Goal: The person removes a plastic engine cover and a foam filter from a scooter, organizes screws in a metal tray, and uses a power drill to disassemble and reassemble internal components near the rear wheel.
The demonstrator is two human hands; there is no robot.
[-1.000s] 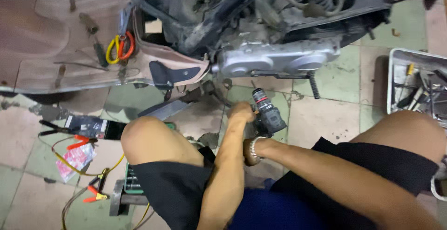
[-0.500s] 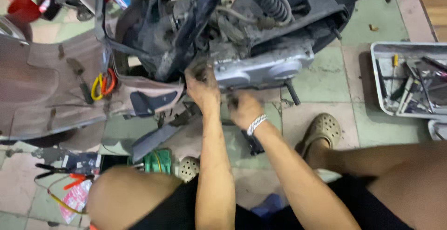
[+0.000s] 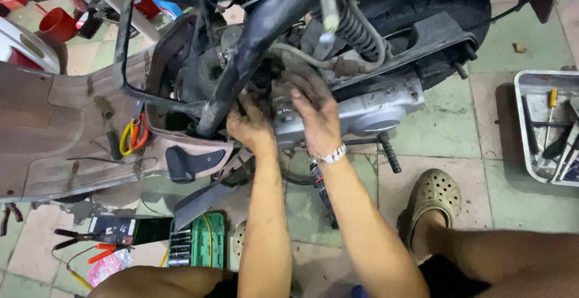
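Observation:
A stripped scooter stands over me, its silver engine case (image 3: 374,114) and black frame tube (image 3: 259,50) exposed. My left hand (image 3: 248,124) reaches up under the frame tube, fingers curled against the greasy engine parts. My right hand (image 3: 313,110), with a bracelet on the wrist, presses on the front end of the engine case, fingers spread over a dirty part. Whether either hand grips something is hidden. A dark power tool (image 3: 322,192) lies on the floor below my right forearm, no hand on it.
The brown floorboard panel (image 3: 66,147) fills the left. A green socket case (image 3: 196,240), pliers and red-handled cutters (image 3: 99,244) lie on the tiles by my knee. A metal tray (image 3: 531,147) with screwdrivers sits at right. My foot in a tan clog (image 3: 434,195) rests nearby.
My right hand has put down the power tool, which now lies on the floor. Both hands have risen to the engine, and the view has tilted up toward the scooter.

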